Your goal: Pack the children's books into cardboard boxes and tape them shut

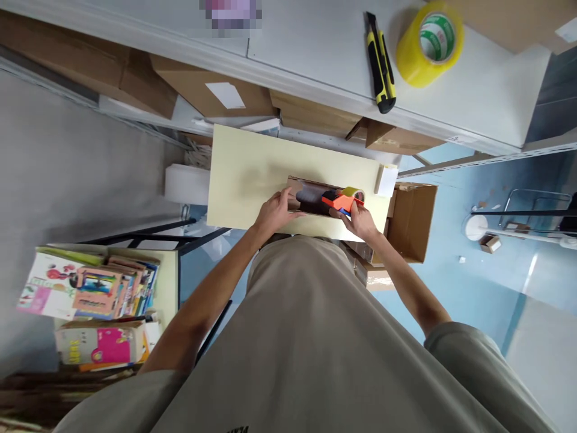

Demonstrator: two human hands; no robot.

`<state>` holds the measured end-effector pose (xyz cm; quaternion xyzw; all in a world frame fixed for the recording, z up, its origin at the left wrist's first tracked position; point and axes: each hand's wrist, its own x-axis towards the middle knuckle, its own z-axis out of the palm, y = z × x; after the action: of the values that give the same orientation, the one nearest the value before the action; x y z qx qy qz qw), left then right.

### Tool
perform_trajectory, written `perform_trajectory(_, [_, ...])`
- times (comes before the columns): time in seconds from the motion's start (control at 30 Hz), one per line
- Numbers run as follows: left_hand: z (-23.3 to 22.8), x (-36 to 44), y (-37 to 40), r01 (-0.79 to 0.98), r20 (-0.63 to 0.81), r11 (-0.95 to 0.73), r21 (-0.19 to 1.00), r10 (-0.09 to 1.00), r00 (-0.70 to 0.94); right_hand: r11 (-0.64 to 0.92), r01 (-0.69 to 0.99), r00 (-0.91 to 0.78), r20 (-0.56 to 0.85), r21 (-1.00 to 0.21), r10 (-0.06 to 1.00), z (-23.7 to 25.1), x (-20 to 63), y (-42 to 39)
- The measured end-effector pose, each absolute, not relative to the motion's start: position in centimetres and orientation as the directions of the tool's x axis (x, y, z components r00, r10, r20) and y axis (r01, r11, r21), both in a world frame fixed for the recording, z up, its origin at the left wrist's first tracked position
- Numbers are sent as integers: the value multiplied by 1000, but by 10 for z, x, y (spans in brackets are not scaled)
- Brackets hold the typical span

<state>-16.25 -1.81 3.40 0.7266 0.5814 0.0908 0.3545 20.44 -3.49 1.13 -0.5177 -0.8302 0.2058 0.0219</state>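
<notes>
Working just past a grey-green T-shirt (297,337), bottom of the frame, on a long, narrow brown cardboard box (294,185) mid-frame. Gripping an orange plastic tape dispenser (346,201) with the right hand (360,222), clamped on its near side; loaded with a yellowish tape roll (354,192). Resting the left hand (274,210) on the box's left end, with thumb and fingers apart; can't tell if squeezing or only steadying.

To do it well: brace the box firmly at the left end, hold the dispenser square to the long side, press evenly, pull slowly to avoid wrinkles. Watch the left fingertips near the tape line.

See dispenser inside the right-hand grip, over the box's right part; see box between both hands, touched by the left. Can't tell about contact between dispenser and cardboard. Can't read the dark middle either: gap or shine.

Lying on a flat pale-yellow tabletop (247,162). Note a small white block (386,181) at its right end, an open brown carton (408,225) right of centre.

Farther: piled colourful books (97,288), lower left; white shelf (306,54) across the top, with black-and-yellow utility knife (381,66) and big yellow tape roll (411,59), upper right.
</notes>
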Motion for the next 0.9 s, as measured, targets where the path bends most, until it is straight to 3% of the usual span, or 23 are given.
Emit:
perform_trajectory(0.17, [51,-159,-13,809,-318,-65,584,899,301,571,725,-632,-41,-385,774,1,207,-51])
perform_trajectory(0.43, [79,-156,17,898,-490,-107,426,807,329,613,667,-693,-50,-424,719,1,202,-37])
perform_trajectory(0.6, [71,-156,22,878,-425,-150,454,830,362,656,607,-761,-89,-448,643,15,206,-27])
perform_trajectory(0.77, [53,-154,9,867,-326,-142,477,888,325,632,638,-731,-88,-441,676,22,211,-21])
perform_trajectory(0.9, [51,-151,1,866,-327,-69,496,908,260,628,664,-727,-154,-407,669,18,206,-7])
